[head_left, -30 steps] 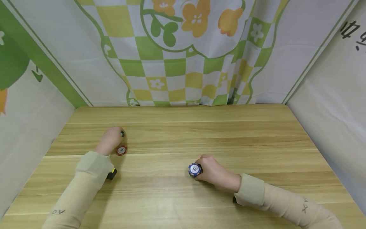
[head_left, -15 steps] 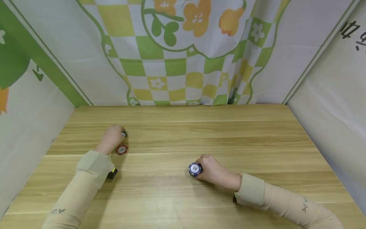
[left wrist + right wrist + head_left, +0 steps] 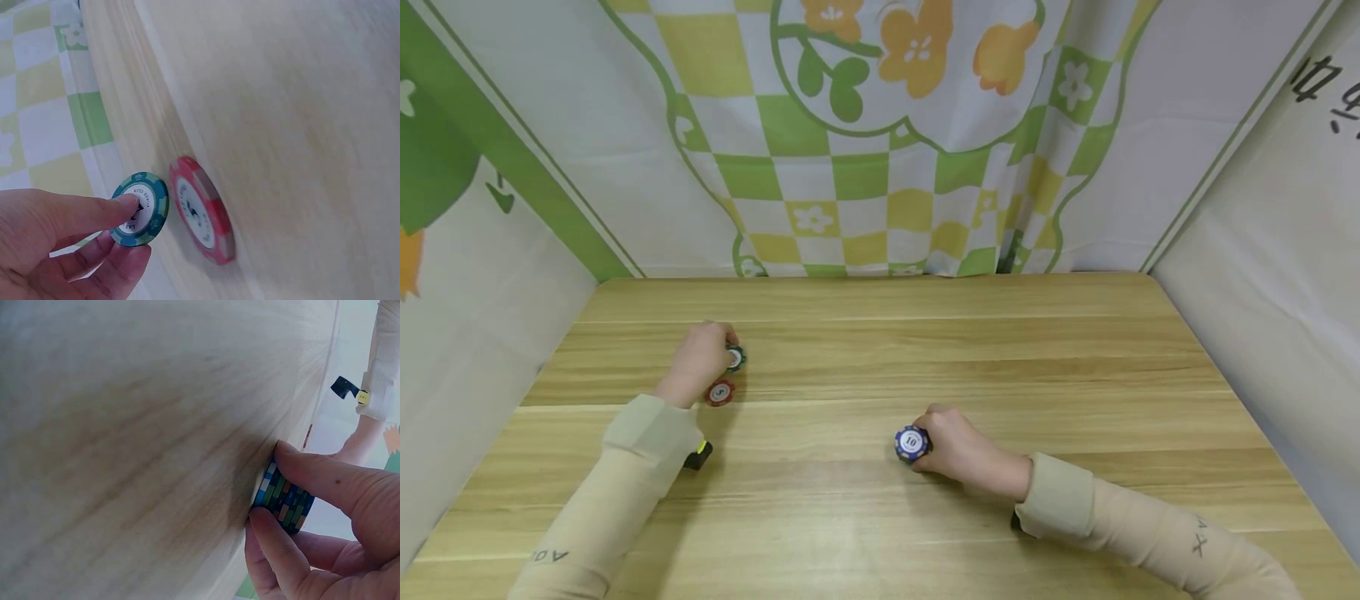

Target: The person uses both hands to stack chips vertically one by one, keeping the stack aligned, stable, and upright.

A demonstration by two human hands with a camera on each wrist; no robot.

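Note:
My left hand (image 3: 698, 360) pinches a green poker chip (image 3: 145, 209) between thumb and fingers, over the far left of the table. Right beside it lies a red poker chip (image 3: 720, 392) marked 5, flat on the wood. Near the middle of the table, my right hand (image 3: 964, 452) grips a stack of poker chips (image 3: 912, 444) from the right side. The top chip is blue and reads 10. Several chips with blue, green and pale edges show in the stack (image 3: 284, 499) in the right wrist view, its bottom at the tabletop.
The wooden table (image 3: 820, 517) spreads below both arms. A checked, flowered curtain (image 3: 865, 175) hangs along its back edge, and white cloth walls (image 3: 1262, 250) stand at the sides. A small black device (image 3: 697, 455) sits at the left wrist.
The left hand has shifted slightly to the right with the green chip, which now shows more of its face. The right hand and its stack stay put.

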